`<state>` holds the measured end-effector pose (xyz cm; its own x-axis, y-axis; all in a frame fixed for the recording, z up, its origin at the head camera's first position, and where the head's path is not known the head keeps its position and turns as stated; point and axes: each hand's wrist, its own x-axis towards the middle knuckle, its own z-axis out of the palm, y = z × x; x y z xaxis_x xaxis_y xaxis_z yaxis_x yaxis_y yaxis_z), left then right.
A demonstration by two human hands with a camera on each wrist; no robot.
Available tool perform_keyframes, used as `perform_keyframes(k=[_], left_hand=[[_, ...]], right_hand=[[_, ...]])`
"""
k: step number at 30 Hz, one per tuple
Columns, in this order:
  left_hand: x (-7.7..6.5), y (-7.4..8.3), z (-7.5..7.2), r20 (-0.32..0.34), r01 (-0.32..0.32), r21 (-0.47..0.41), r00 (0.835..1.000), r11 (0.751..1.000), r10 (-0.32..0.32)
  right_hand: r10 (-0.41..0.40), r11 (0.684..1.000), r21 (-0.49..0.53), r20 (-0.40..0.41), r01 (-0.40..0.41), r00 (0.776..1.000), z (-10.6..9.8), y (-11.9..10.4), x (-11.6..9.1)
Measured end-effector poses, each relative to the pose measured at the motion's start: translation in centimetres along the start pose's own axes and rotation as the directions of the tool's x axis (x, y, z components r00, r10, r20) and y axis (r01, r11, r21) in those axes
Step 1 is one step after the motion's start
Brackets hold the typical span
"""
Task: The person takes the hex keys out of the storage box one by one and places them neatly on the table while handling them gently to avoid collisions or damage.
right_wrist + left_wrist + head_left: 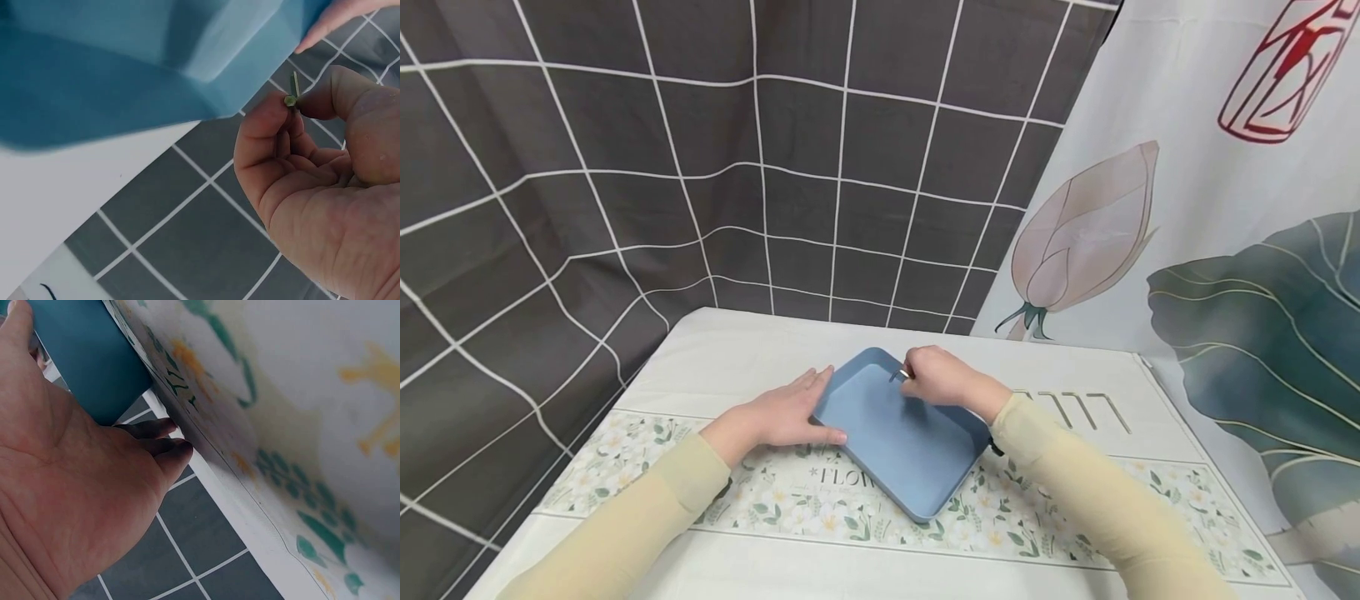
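A blue rectangular tray (895,433) lies at an angle on the table. My left hand (786,412) rests against its left corner, fingers straight, with the thumb spread along the near side. In the left wrist view, the palm (75,475) and extended fingers show beside the blue tray wall (94,356). Over the far part of the tray, my right hand (940,377) pinches a small L-shaped hex key (898,375) between thumb and forefinger. Its six-sided end faces the camera in the right wrist view, where the hex key (290,100) stands apart from the tray.
Several L-shaped hex keys (1078,410) lie in a row to the tray's right, partly behind the right forearm. A white cloth with a floral band (775,500) covers the table. Behind hangs a dark gridded curtain (805,208), with a flower-printed one (1090,225) at right.
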<state>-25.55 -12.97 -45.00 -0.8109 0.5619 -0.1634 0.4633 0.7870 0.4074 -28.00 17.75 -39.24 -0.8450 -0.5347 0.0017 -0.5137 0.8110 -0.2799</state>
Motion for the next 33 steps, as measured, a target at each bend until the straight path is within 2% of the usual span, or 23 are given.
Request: perform_keyframes(k=[15,33], left_hand=[[0.0,-0.2,0.1,-0.004,-0.013,0.004,1.000,1.000,0.013],[0.1,-0.3,0.2,-0.007,-0.020,0.010,1.000,1.000,0.020]], right_hand=[[0.056,0.996,0.064,-0.018,-0.054,0.998,-1.1,2.2,-1.9],[0.108,0.991,0.083,-0.028,-0.105,0.994,-1.4,5.1,-3.3]])
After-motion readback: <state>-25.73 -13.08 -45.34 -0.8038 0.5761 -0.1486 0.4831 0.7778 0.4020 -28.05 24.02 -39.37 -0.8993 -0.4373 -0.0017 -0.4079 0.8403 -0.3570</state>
